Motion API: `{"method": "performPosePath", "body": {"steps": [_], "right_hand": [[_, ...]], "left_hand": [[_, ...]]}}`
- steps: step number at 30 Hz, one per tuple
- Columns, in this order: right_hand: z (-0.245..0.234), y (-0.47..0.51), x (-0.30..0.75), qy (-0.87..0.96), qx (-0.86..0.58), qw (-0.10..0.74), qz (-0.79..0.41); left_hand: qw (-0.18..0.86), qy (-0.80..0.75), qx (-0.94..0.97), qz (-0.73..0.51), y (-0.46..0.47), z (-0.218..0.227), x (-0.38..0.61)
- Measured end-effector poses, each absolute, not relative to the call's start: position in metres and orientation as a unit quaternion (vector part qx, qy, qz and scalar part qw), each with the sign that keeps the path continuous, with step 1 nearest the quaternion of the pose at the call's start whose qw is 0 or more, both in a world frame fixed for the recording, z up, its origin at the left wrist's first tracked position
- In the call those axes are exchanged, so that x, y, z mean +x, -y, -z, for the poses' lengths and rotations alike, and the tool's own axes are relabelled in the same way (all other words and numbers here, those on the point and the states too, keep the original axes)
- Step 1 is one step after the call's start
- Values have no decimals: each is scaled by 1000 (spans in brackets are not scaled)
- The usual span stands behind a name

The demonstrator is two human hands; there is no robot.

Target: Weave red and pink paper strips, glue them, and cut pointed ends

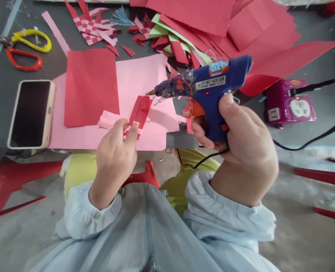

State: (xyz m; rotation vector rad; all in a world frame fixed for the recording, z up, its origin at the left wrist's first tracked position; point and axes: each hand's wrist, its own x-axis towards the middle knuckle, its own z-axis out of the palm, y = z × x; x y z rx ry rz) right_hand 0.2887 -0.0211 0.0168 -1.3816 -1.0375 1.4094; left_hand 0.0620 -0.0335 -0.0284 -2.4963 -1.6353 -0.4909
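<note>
With our left hand (115,149), we are pinching the near end of a red paper strip piece (140,113) between the fingers; the piece is lying over pink paper (140,77), left of centre, its far end pointing away from us. With our right hand (241,136), we are gripping a blue glue gun (209,83), the fingers wrapping its handle and one finger resting at the orange trigger (196,107); we cannot tell whether it is being pressed. The nozzle is pointing left, just beside the strip's far end; contact cannot be confirmed.

Edges: the pink paper is reaching the near edge of the worktop (181,139). A phone (31,115) is lying along that edge at the left. The black cord (194,166) is dipping past it below the gun. Dark worktop is showing between the pink paper and the purple power block (286,102) at the right; red sheets (195,15) are crowding the far side.

Count: we are seeing one glue gun, one phone, one power block, one pair of scissors (8,40) at far left and one blue tassel (122,16). The red scraps are overlapping too much for counting.
</note>
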Motion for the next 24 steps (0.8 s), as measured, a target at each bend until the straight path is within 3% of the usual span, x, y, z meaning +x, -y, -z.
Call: {"method": "performPosePath", "body": {"steps": [24], "right_hand": [[-16,20,290,429,-543,434,-577]], "left_hand": [[49,594,-795,110,28,22,70]]}}
